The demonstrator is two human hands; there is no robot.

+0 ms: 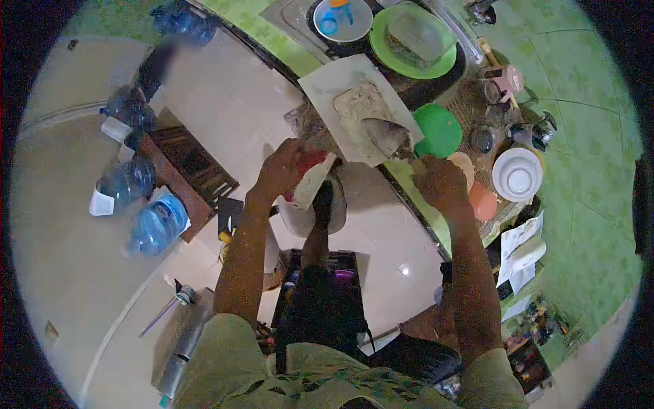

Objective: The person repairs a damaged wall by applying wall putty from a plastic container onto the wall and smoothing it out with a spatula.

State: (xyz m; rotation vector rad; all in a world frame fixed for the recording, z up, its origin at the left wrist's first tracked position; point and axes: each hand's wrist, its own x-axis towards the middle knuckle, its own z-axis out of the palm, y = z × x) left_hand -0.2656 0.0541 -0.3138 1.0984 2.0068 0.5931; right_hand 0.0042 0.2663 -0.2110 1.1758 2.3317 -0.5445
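Observation:
My left hand [278, 170] is closed around the edge of a red and cream-coloured thing [312, 178], whose kind I cannot make out. It hangs above a pale bin-like container [300, 219] on the floor. My right hand [437, 178] is closed on the handle of a spatula [387, 136] with a broad metal blade. That blade lies over a pale, floury-looking layer [354, 109] on a white board [327, 80], which juts past the counter's edge. Beside my right hand are a green round lid [438, 129] and an orange round piece [483, 201].
A green basin [446, 58] and a white bowl [340, 27] stand by the sink at the top. Cups and a white dish [518, 175] line the green-tiled counter [579, 136]. Large water bottles [158, 225] stand on the left. My leg is between counter and floor items.

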